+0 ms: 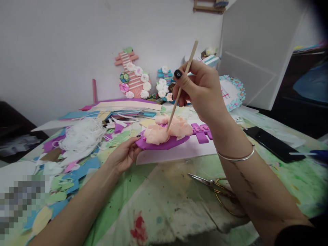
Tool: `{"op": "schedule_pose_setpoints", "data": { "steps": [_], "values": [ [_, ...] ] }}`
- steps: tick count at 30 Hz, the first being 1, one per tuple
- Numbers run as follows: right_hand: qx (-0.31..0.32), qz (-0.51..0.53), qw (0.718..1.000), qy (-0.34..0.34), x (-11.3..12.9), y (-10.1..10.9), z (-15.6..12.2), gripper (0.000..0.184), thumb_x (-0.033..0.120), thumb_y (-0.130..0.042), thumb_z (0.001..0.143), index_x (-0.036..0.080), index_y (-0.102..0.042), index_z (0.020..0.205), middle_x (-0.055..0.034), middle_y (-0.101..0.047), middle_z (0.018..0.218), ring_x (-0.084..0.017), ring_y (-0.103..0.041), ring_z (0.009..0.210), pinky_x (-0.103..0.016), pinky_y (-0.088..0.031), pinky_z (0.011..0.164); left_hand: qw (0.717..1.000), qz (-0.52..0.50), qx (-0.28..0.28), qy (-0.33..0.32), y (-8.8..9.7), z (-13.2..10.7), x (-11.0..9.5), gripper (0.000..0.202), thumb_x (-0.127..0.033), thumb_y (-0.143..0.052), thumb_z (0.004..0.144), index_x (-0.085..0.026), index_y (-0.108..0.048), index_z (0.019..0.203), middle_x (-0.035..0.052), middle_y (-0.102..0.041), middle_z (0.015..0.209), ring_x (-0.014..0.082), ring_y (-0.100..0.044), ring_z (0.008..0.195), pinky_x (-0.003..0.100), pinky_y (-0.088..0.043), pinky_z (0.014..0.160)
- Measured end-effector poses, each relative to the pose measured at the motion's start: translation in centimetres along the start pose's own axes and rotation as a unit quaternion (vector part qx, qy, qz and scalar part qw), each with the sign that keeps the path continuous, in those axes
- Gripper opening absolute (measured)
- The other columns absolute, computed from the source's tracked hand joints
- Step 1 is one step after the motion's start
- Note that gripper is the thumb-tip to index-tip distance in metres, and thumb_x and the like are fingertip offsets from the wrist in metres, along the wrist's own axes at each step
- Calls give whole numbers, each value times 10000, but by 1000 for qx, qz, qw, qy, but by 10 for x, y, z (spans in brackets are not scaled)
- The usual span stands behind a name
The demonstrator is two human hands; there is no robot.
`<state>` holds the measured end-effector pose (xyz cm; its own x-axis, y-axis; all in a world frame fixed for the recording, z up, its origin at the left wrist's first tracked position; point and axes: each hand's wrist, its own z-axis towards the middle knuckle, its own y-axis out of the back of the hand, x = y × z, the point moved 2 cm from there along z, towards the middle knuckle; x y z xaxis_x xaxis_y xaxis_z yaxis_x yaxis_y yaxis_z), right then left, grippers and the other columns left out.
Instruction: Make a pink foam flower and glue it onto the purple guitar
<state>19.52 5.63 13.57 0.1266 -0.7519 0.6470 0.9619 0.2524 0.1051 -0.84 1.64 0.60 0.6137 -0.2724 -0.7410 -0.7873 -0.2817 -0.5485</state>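
Step in hand, as judged: working the tip of a wooden stick (pixel 176 104) into the seam between peach paper flowers (pixel 157 134), apparently to press or seat petals. Located at mid-tabletop (pixel 153 194), over a white sheet (pixel 174 156): purple guitar-shaped piece (pixel 153 146), bearing the flowers. Cannot tell whether touching the sheet.

Left hand (pixel 126 153): fingers clamped on the rounded end of the purple piece, thumb on top, others largely hidden beneath. Right hand (pixel 202 89): fingers closed on the stick in a pencil-like hold, well above the tip.

Recommended for sound execution: keep the left grip on the rim, clear of petals, firm enough to resist the push without bending the edge. Support the underside near the pressed spot; with only 1 end gripped, judged liable to tip. Watch the slatted neck (pixel 202 136) at the opposite end for swing.

Hold the stick steep. Press in short, light touches; avoid dragging sideways, judged likely to crush or tear soft petals. Lift straight out, checking for paper clinging to the tip.

Hazard noted: scissors (pixel 208 182) lying open-handled on the near side, partly hidden by the right forearm. Advise moving aside before lowering that arm.
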Motion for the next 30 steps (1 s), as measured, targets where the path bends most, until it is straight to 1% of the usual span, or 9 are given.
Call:
{"op": "schedule_pose_setpoints", "data": {
  "steps": [5, 9, 11, 14, 17, 19, 22, 25, 30],
  "values": [
    [-7, 11, 1000, 14, -1, 1, -1, 160, 304, -563, 850, 215, -463, 762, 61, -567, 510, -94, -468, 359, -228, -339, 339, 1000, 7, -7, -4, -1, -1, -1, 204, -15, -402, 858, -62, -576, 762, 35, -642, 542, 99, -618, 440, 133, -534, 440],
    [-41, 0, 999, 6, -2, 2, -1, 166, 333, -569, 848, 242, -470, 752, 63, -564, 524, -101, -468, 369, -245, -345, 359, 1000, 15, 0, -18, 0, -1, 0, 158, -19, -435, 834, -70, -578, 790, 29, -647, 566, 90, -616, 456, 129, -531, 445],
    [-65, -10, 998, 5, -2, 4, -1, 185, 347, -604, 823, 253, -469, 738, 66, -560, 517, -104, -467, 367, -248, -344, 360, 998, 23, 2, -56, 1, -1, 0, 137, -19, -462, 813, -81, -583, 794, 21, -655, 594, 86, -622, 482, 136, -539, 467],
    [-108, -21, 994, 6, -2, 10, 1, 183, 334, -613, 814, 257, -469, 732, 66, -558, 513, -106, -477, 364, -247, -344, 354, 989, 52, 14, -141, 0, -3, 1, 81, -55, -550, 761, -103, -593, 809, 11, -670, 647, 98, -637, 532, 180, -563, 521],
    [-140, 0, 990, 12, -1, 17, 3, 171, 263, -585, 823, 242, -454, 715, 59, -548, 492, -113, -500, 372, -242, -350, 346, 974, 71, 26, -212, -3, -8, 1, 192, -109, -642, 696, -141, -586, 877, -2, -686, 718, 109, -652, 589, 230, -575, 591],
    [-148, 17, 989, 9, -1, 20, 5, 167, 211, -573, 812, 233, -443, 709, 54, -565, 496, -108, -508, 382, -233, -367, 358, 966, 73, 17, -247, -5, -13, 1, 283, -138, -680, 665, -164, -573, 925, -7, -691, 764, 113, -660, 626, 252, -574, 623],
    [-145, 12, 989, 1, -4, 19, 6, 150, 185, -571, 796, 226, -449, 717, 27, -616, 538, -109, -523, 387, -237, -385, 372, 956, 77, -3, -283, -9, -19, 1, 348, -180, -717, 635, -168, -559, 945, 0, -688, 798, 125, -662, 655, 277, -575, 631],
    [-140, -11, 990, -16, -11, 15, 6, 142, 173, -570, 786, 223, -469, 700, 7, -619, 521, -119, -528, 366, -243, -373, 360, 950, 73, -10, -304, -10, -22, 0, 361, -193, -725, 631, -165, -549, 945, 10, -682, 828, 129, -660, 675, 294, -577, 645],
    [-129, -10, 991, -18, -17, 5, 2, 130, 201, -582, 791, 217, -488, 703, 14, -607, 521, -101, -507, 358, -236, -369, 361, 943, 69, -9, -326, -9, -21, 0, 365, -209, -725, 639, -164, -533, 946, 27, -670, 870, 142, -660, 707, 323, -583, 663]
  ]
}}
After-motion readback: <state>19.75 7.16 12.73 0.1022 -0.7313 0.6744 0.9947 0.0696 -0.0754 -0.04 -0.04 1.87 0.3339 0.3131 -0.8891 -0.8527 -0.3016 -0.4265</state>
